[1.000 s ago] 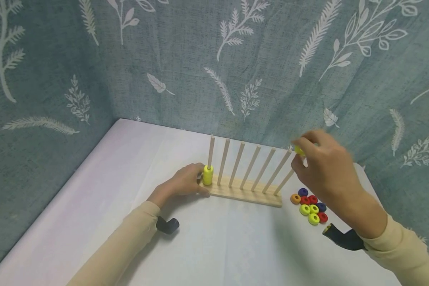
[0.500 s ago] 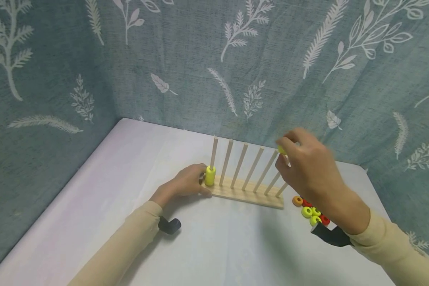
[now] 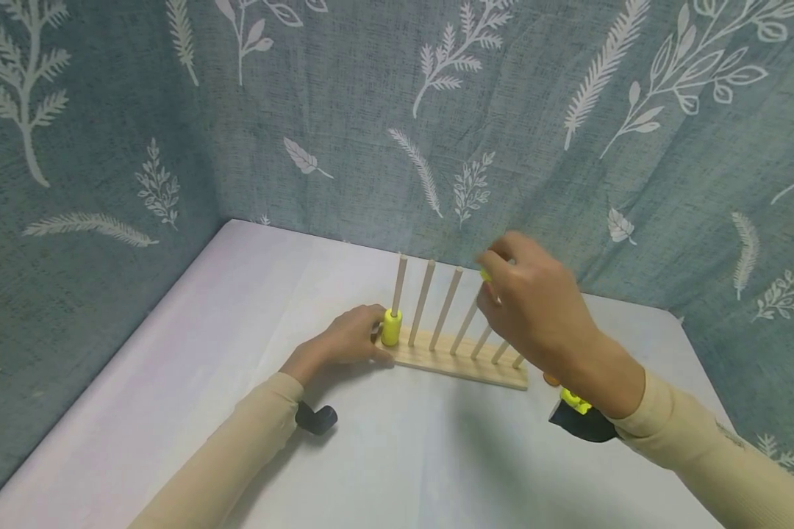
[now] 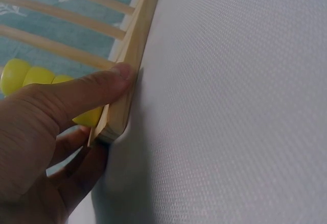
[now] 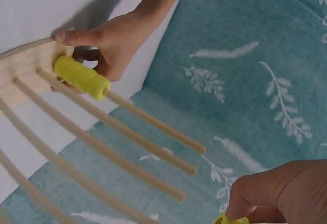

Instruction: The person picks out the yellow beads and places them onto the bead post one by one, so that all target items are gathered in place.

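Note:
A wooden peg rack [image 3: 459, 369] stands on the table with a row of upright wooden pegs. Stacked yellow beads [image 3: 391, 328] sit low on its leftmost peg. My left hand [image 3: 351, 334] grips the left end of the base beside this stack; in the left wrist view the thumb lies along the front edge and the fingers are behind. My right hand [image 3: 536, 297] is raised over the middle pegs and pinches a yellow bead [image 5: 223, 219] between thumb and fingers. Only part of that bead shows in either view.
Loose yellow beads [image 3: 576, 400] and an orange bead [image 3: 551, 379] lie right of the rack, partly hidden by my right wrist and its black strap piece [image 3: 585, 425]. A patterned teal cloth [image 3: 344, 110] hangs behind the white table [image 3: 370, 455].
My right hand has moved left across the peg tops with the yellow bead, and its arm now covers most loose beads. The left hand keeps its grip on the base.

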`<state>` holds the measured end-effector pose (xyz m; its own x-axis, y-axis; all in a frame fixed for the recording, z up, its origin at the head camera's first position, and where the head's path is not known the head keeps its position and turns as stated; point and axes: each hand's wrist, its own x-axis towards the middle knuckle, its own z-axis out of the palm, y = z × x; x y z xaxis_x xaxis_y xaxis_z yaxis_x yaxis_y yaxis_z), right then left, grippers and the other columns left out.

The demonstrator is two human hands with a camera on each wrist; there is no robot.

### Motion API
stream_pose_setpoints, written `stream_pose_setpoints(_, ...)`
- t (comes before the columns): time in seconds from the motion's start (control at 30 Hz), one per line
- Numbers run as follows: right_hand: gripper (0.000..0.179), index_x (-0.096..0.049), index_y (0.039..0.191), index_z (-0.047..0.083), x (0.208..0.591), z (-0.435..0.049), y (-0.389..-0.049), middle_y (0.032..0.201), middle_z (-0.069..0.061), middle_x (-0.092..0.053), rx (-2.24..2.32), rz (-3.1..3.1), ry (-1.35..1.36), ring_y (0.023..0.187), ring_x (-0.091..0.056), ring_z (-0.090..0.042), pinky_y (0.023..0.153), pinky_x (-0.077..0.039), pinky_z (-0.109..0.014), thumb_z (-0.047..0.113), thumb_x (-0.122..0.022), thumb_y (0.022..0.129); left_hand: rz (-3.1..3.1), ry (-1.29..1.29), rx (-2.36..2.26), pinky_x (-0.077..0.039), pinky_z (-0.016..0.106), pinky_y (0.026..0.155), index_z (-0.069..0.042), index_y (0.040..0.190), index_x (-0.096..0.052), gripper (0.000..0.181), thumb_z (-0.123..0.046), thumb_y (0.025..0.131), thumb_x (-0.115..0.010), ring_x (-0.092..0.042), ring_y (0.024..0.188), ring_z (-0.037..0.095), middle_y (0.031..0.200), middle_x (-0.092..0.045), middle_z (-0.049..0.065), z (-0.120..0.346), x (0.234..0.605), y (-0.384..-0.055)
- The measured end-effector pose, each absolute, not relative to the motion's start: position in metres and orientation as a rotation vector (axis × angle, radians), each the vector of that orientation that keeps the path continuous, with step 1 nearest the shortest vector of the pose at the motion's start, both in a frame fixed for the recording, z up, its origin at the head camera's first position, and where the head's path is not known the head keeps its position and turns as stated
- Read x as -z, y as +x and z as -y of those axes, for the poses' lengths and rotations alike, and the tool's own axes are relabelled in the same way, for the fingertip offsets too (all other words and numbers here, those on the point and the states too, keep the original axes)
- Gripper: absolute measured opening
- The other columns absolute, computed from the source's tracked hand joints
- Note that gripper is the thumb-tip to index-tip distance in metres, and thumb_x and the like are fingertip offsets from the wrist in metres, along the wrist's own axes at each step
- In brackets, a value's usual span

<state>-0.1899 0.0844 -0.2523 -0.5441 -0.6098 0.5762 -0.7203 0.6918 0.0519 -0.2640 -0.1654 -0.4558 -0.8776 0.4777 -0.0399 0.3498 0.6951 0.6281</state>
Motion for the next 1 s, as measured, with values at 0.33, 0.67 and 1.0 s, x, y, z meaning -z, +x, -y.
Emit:
stream_pose_setpoints(0.33, 0.018, -0.059, 0.076, 0.002, 0.253, -0.061, -0.196, 0.086, -0.013, -0.059, -0.27, 2.343, 1.049, 0.071, -0.055, -0.027, 0.052, -0.049, -0.035, -0.015, -0.065, 0.073, -2.717, 0.686, -0.931, -0.045, 0.035, 0.079, -0.015, 0.105, -0.063, 0.053, -0.032, 0.066, -0.094, -0.052, 0.084, 0.016, 0.091, -0.058, -0.005, 0.167, 0.457, -0.264)
stream_pose_setpoints(0.67, 0.015, -0.065, 0.082, 0.0, 0.253, -0.041, -0.205, 0.086, -0.012, -0.058, -0.245, 2.34, 1.093, 0.072, -0.055, -0.025, 0.055, -0.049, -0.032, -0.014, -0.066, 0.074, -2.725, 0.685, -0.93, -0.046, 0.036, 0.079, -0.014, 0.106, -0.065, 0.053, -0.033, 0.067, -0.093, -0.052, 0.085, 0.016, 0.091, -0.058, -0.005, 0.167, 0.455, -0.263)
stream_pose_setpoints(1.0, 0.018, -0.066, 0.086, 0.0, 0.254, -0.023, -0.21, 0.086, -0.011, -0.055, -0.28, 2.351, 1.144, 0.072, -0.052, -0.024, 0.056, -0.048, -0.033, -0.014, -0.061, 0.076, -2.725, 0.663, -0.948, -0.047, 0.038, 0.093, -0.014, 0.114, -0.067, 0.059, -0.034, 0.065, -0.094, -0.057, 0.099, 0.016, 0.106, -0.063, -0.007, 0.168, 0.458, -0.263)
